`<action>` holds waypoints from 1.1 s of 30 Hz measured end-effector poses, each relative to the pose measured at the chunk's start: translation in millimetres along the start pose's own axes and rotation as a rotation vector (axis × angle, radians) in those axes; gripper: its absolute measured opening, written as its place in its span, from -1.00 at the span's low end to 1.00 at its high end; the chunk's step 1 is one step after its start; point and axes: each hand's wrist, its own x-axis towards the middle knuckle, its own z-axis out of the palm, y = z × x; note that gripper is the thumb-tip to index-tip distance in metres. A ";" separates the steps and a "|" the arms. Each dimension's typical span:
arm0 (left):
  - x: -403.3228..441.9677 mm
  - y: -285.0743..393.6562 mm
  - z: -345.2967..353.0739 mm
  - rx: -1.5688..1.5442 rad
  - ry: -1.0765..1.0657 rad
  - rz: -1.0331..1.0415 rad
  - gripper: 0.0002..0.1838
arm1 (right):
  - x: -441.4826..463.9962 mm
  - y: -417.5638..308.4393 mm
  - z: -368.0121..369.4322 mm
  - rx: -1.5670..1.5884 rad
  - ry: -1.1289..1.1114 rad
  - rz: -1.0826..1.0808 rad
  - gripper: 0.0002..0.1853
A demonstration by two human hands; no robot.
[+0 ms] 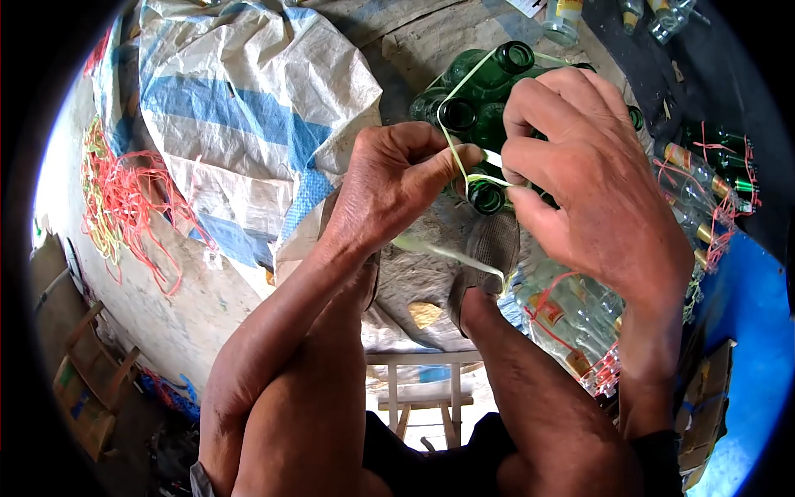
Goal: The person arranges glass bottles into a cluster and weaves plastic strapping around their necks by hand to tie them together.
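Note:
Green glass bottles (480, 79) stand bunched together in front of me, their open mouths facing up. A pale yellow-green plastic strap (454, 145) runs around them. My left hand (389, 178) pinches the strap between thumb and forefinger beside the nearest bottle neck. On the right, my right hand (580, 166) has its thumb and forefinger closed on another stretch of the same strap, just above that neck, and covers part of the bunch. A loose tail of strap hangs down toward my shoe (493, 248).
A white and blue woven sheet (257, 99) lies at the upper left, near tangled red and yellow strings (132, 199). Clear bottles tied with red string (571, 306) lie at the lower right. More bottles (696, 166) are at the far right. A wooden stool (422, 359) is below.

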 end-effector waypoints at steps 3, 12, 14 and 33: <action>-0.3 -4.8 -0.4 -0.004 -0.026 0.028 -0.68 | -4.3 -3.0 -6.3 -0.040 0.011 0.028 -0.81; -1.5 -11.3 -3.8 -0.016 -0.096 0.063 -0.70 | -18.0 -2.7 -11.9 -0.077 0.074 0.103 -0.77; -1.9 -8.5 -4.7 -0.001 -0.105 0.048 -0.70 | -21.8 1.0 -12.0 -0.100 0.087 0.122 -0.76; -4.4 -14.2 2.8 -0.078 -0.047 0.160 -0.70 | -26.4 24.7 -2.9 0.013 0.145 0.216 -0.80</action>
